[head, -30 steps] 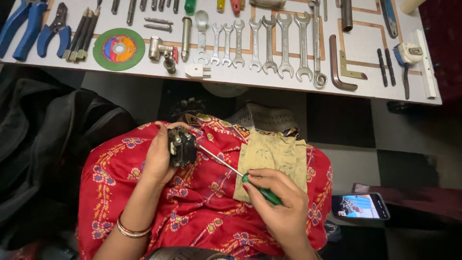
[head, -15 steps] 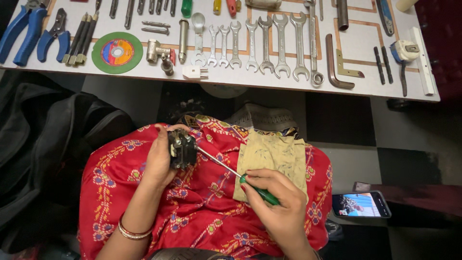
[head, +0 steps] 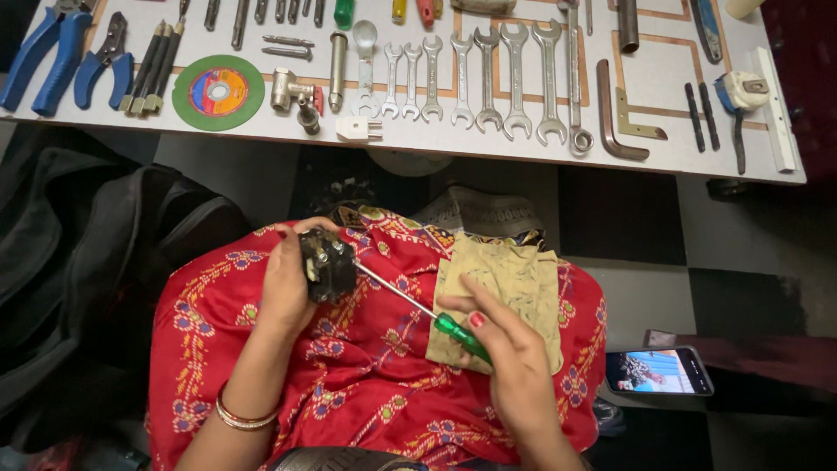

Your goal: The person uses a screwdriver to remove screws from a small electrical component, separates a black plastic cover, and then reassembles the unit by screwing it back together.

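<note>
A small black part [head: 327, 264] is gripped in the left hand [head: 288, 288] over the red-clad lap, braced steady for the tool. A green-handled screwdriver [head: 418, 310] is pinched in the right hand [head: 510, 358], its tip set against the part. Spanners [head: 488, 74] are laid along the counter [head: 680, 105] above.

Left hand [head: 288, 288]: raised above the lap, left of centre, palm turned right, fingers curled round and closed on a small dark object [head: 326, 264]; thumb on its near side. Left wrist straight; forearm runs from the near edge up and slightly right; bangles at the wrist.

Right hand [head: 514, 358]: lower and to the right, knuckles up, fingers pinched on a green-handled screwdriver [head: 460, 336] pointing far-left. Right forearm enters from the near edge, angled left.
</note>
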